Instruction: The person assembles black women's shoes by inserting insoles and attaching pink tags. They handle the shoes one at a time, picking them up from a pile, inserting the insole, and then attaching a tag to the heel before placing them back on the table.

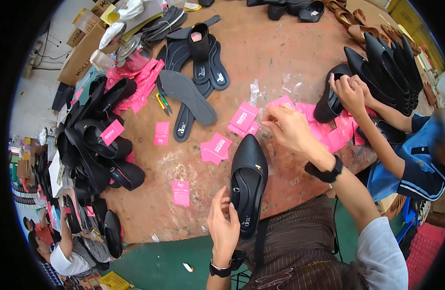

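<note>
A black pointed flat shoe (pixel 250 159) lies in front of me, toe away, its heel end at the table's near edge. My left hand (pixel 224 224) is closed against its left side near the heel, fingers curled at the rim. Just beyond the toe, my right hand (pixel 289 126) has thumb and forefinger pinched together; whatever is between them is too small to make out. Pink printed tags (pixel 244 117) lie right beside those fingertips. More pink tags (pixel 216 149) rest left of the toe, and a single pink tag (pixel 181 193) lies nearer me.
Black shoes (pixel 104 137) are heaped at the left, by pink strips (pixel 140 87). Loose insoles (pixel 186 96) and green-handled thread snips (pixel 162 103) lie far left of centre. At right, a co-worker's hands (pixel 350 94) handle a black shoe (pixel 329 99) near a row of black shoes (pixel 384 67).
</note>
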`<state>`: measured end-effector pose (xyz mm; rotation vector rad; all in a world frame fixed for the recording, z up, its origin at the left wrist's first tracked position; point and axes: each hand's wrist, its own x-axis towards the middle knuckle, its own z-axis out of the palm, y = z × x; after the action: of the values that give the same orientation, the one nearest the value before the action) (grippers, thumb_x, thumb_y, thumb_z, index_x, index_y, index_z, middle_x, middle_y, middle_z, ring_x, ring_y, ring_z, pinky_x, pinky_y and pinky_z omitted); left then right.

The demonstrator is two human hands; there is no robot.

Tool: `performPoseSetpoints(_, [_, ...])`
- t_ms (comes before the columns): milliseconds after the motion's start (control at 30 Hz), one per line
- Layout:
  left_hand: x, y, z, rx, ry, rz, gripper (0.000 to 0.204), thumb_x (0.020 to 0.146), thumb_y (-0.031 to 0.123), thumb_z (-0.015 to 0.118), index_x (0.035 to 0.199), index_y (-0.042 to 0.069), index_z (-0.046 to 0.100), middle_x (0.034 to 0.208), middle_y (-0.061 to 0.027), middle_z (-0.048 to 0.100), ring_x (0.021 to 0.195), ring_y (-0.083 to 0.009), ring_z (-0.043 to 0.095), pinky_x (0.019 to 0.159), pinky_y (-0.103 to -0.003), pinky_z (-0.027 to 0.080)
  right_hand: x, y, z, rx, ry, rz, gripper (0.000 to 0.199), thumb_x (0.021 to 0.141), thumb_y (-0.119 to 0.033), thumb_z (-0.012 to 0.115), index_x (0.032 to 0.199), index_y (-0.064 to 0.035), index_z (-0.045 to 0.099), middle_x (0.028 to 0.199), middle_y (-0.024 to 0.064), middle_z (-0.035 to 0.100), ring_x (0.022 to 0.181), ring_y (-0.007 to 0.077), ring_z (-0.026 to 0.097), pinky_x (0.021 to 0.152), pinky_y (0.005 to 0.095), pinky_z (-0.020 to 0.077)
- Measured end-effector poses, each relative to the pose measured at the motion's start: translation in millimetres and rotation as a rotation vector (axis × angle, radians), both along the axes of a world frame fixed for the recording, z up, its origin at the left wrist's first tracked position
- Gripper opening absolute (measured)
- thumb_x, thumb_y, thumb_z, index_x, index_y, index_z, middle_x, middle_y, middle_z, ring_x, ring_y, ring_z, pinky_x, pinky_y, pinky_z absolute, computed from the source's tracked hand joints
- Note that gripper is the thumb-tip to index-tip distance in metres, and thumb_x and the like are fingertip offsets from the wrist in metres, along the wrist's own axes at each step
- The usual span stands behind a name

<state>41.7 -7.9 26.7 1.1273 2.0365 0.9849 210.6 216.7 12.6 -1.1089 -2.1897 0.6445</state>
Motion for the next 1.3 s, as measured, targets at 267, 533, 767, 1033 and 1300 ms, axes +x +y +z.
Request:
performPoseSetpoints(267, [1.0, 16.7, -13.1, 0.031, 0.299, -0.073, 0.032, 0.086, -0.006, 0.058, 0.114, 0.002, 0.069, 0.086, -0.0139, 0.064, 0.072, -0.0129, 0.059, 0.062, -0.030, 0.046, -32.1, -120.9, 3.4, -0.060, -0.126, 0.206, 0.011, 0.075, -0.013, 0.072, 0.079, -0.0077, 0.063, 0.069, 0.0041, 0.061, 0.085, 0.0233, 0.057, 0.095, 0.0429, 0.0390])
performPoseSetpoints(533, [-12.5, 16.7, -29.6, -0.018, 0.087, 0.073, 0.019, 0.083, 0.000, 0.068, 0.101, 0.000, 0.073, 0.074, -0.0146, 0.061, 0.058, -0.0218, 0.055, 0.056, -0.034, 0.043, -59.3, -135.0, -13.3, 0.071, -0.323, 0.138, 0.009, 0.076, -0.012, 0.067, 0.074, -0.0059, 0.061, 0.066, 0.0069, 0.063, 0.082, 0.0233, 0.056, 0.100, 0.0451, 0.0352])
performPoseSetpoints(767, [-12.7, 21.4, -20.8, -0.040, 0.220, 0.017, 0.014, 0.081, 0.005, 0.072, 0.094, 0.004, 0.074, 0.077, -0.0123, 0.061, 0.060, -0.0221, 0.058, 0.059, -0.034, 0.045, -54.1, -133.6, -24.4, -0.074, -0.142, 0.106, 0.006, 0.074, -0.011, 0.067, 0.075, -0.0063, 0.064, 0.068, 0.0097, 0.064, 0.083, 0.0246, 0.059, 0.099, 0.0432, 0.0354])
performPoseSetpoints(1033, [-16.0, 16.9, -15.3, 0.074, 0.387, -0.192, 0.017, 0.084, 0.003, 0.069, 0.101, -0.001, 0.066, 0.090, -0.0122, 0.063, 0.066, -0.0208, 0.065, 0.061, -0.033, 0.052, -41.5, -129.7, -2.5, -0.030, -0.251, 0.202, 0.009, 0.076, -0.016, 0.064, 0.080, -0.0112, 0.071, 0.073, 0.0058, 0.069, 0.089, 0.0232, 0.062, 0.106, 0.0462, 0.0332])
performPoseSetpoints(1300, [-2.4, 19.3, 4.0, 0.120, 0.251, -0.124, 0.010, 0.093, 0.006, 0.056, 0.096, -0.003, 0.058, 0.092, -0.0216, 0.062, 0.085, -0.0399, 0.060, 0.077, -0.044, 0.049, -2.8, -91.2, 44.8, -0.639, -0.141, 0.459, 0.014, 0.085, -0.019, 0.072, 0.093, -0.0082, 0.073, 0.077, 0.0054, 0.071, 0.078, 0.0172, 0.066, 0.095, 0.0383, 0.0428])
